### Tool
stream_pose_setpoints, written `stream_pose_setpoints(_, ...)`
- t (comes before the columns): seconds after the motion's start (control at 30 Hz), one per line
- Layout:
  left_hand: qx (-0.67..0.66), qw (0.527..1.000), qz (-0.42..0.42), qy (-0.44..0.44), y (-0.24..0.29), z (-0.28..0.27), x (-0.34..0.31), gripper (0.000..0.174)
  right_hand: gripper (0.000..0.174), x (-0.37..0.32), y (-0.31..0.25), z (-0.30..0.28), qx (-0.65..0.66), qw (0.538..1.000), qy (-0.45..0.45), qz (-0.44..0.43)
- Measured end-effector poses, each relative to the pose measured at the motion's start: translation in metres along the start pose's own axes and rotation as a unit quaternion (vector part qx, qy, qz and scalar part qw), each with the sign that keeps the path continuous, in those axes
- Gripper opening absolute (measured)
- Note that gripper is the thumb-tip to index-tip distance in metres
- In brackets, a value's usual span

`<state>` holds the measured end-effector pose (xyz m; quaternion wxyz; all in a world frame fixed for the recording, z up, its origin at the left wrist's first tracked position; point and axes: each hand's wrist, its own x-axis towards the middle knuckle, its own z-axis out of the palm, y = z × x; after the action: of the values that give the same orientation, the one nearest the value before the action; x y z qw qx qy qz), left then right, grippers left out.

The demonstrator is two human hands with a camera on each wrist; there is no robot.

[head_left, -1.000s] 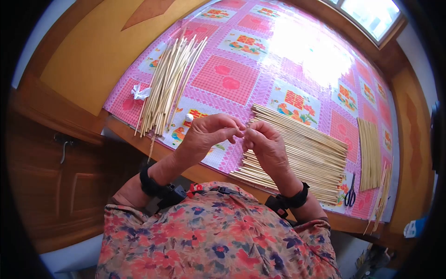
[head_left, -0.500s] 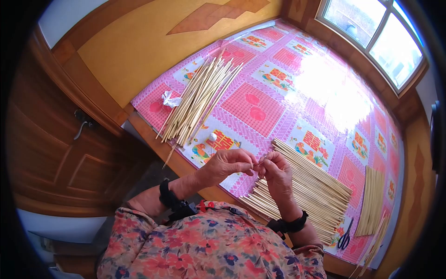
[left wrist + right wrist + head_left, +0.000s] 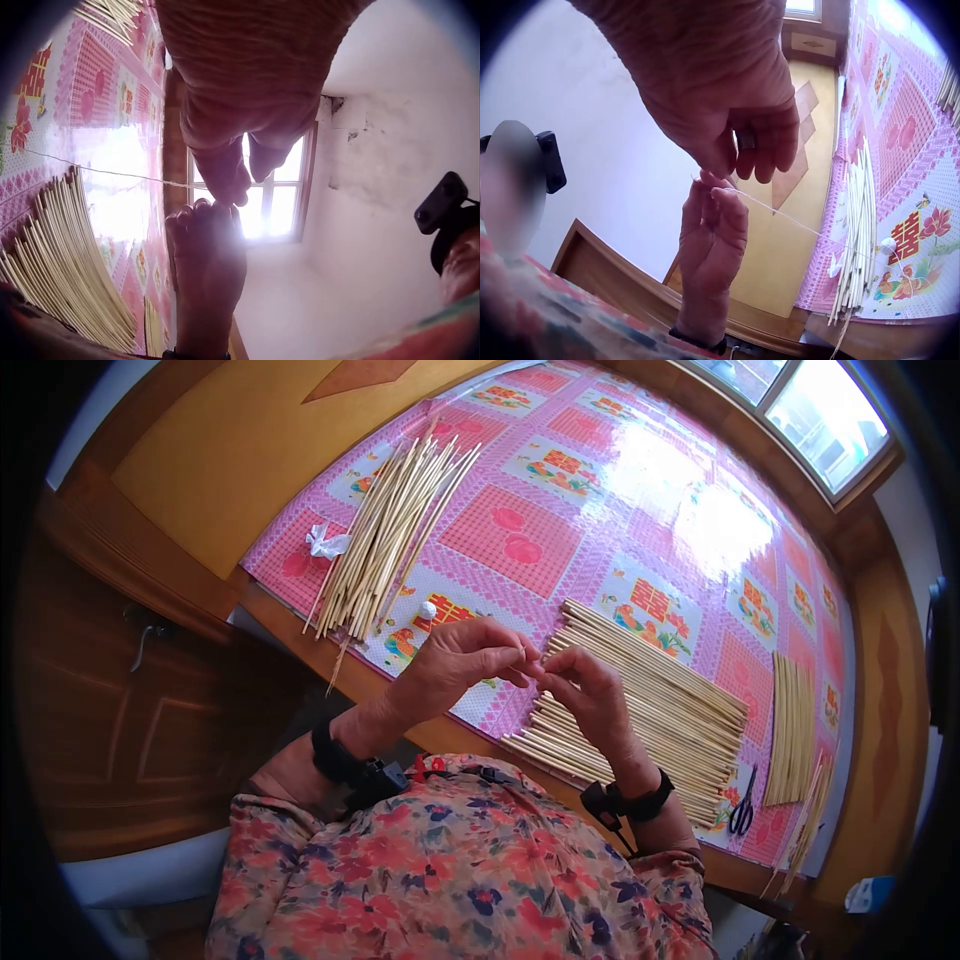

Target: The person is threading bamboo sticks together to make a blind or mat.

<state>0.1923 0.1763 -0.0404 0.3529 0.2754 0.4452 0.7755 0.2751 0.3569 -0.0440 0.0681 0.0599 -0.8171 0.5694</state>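
Close over the near edge of the table, my left hand (image 3: 462, 662) and right hand (image 3: 592, 692) meet fingertip to fingertip. Between them they pinch a thin white thread (image 3: 780, 214), whose short loose end pokes out by the fingertips in the right wrist view. From there the thread (image 3: 112, 172) runs down to the tablecloth, towards a small white ball of thread (image 3: 428, 610) beyond my left hand. A ring shows on my right hand (image 3: 712, 97). The exact spot where thumbs and fingers press the thread is mostly hidden by the fingers.
A row of pale sticks (image 3: 650, 710) lies by my right hand, with a smaller bundle (image 3: 792, 730) and scissors (image 3: 742, 815) farther right. Loose sticks (image 3: 395, 540) and a crumpled white scrap (image 3: 327, 542) lie at left on the patterned tablecloth (image 3: 510, 535).
The head view swings up and partly back, shifting the whole scene. My hands stay together, their fingers shifting slightly at the thread. The sticks and scissors stay put on the table.
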Motion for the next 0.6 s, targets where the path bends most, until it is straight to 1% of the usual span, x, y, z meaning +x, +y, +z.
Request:
stream_pose_setpoints(0.03, -0.004, 1.000, 0.001, -0.007, 0.002, 0.003, 0.000, 0.012, 0.012, 0.000, -0.006, 0.000, -0.033, 0.999, 0.003, -0.028)
stream_pose_setpoints(0.07, -0.008, 1.000, -0.006, -0.008, 0.003, 0.006, 0.000, 0.012, 0.012, -0.002, -0.007, 0.000, -0.032, 0.999, 0.006, -0.020)
stream_pose_setpoints(0.13, -0.001, 1.000, 0.011, 0.003, 0.007, 0.009, 0.001, 0.011, 0.011, -0.001, -0.009, 0.001, -0.044, 0.999, -0.006, -0.010)
stream_pose_setpoints(0.17, 0.000, 1.000, 0.006, 0.005, 0.005, 0.007, 0.001, 0.011, 0.009, -0.002, 0.003, 0.009, 0.153, 0.987, 0.002, 0.040)
stream_pose_setpoints(0.2, 0.023, 0.999, 0.027, 0.015, 0.003, 0.006, 0.002, 0.009, 0.009, -0.002, 0.002, 0.010, 0.152, 0.987, 0.002, 0.041)
stream_pose_setpoints(0.23, 0.048, 0.997, 0.046, 0.026, 0.002, 0.005, 0.003, 0.007, 0.008, 0.000, 0.003, 0.011, 0.216, 0.974, 0.017, 0.062)
stream_pose_setpoints(0.27, 0.051, 0.997, 0.042, 0.028, 0.001, 0.001, 0.004, 0.007, 0.008, 0.003, 0.007, 0.014, 0.282, 0.955, 0.032, 0.085)
stream_pose_setpoints(0.33, 0.166, 0.981, 0.068, 0.067, 0.002, -0.003, 0.006, 0.002, 0.009, 0.006, 0.011, 0.013, 0.285, 0.955, 0.026, 0.083)
stream_pose_setpoints(0.37, 0.171, 0.981, 0.061, 0.069, 0.002, -0.009, 0.009, 0.002, 0.009, 0.012, 0.016, 0.019, 0.316, 0.944, 0.031, 0.090)
stream_pose_setpoints(0.43, 0.329, 0.929, 0.137, 0.098, 0.003, -0.010, 0.012, 0.004, 0.010, 0.016, 0.016, 0.023, 0.339, 0.935, 0.035, 0.100)
stream_pose_setpoints(0.47, 0.335, 0.928, 0.129, 0.102, 0.003, -0.016, 0.015, 0.004, 0.010, 0.025, 0.021, 0.030, 0.382, 0.917, 0.041, 0.109)
stream_pose_setpoints(0.5, 0.287, 0.943, 0.110, 0.127, 0.002, -0.014, 0.016, 0.005, 0.010, 0.027, 0.019, 0.031, 0.414, 0.901, 0.050, 0.118)
stream_pose_setpoints(0.53, 0.242, 0.953, 0.090, 0.156, 0.002, -0.014, 0.017, 0.006, 0.010, 0.030, 0.021, 0.033, 0.416, 0.900, 0.046, 0.120)
stream_pose_setpoints(0.6, 0.253, 0.948, 0.082, 0.172, 0.001, -0.021, 0.018, 0.005, 0.011, 0.038, 0.028, 0.041, 0.454, 0.881, 0.043, 0.125)
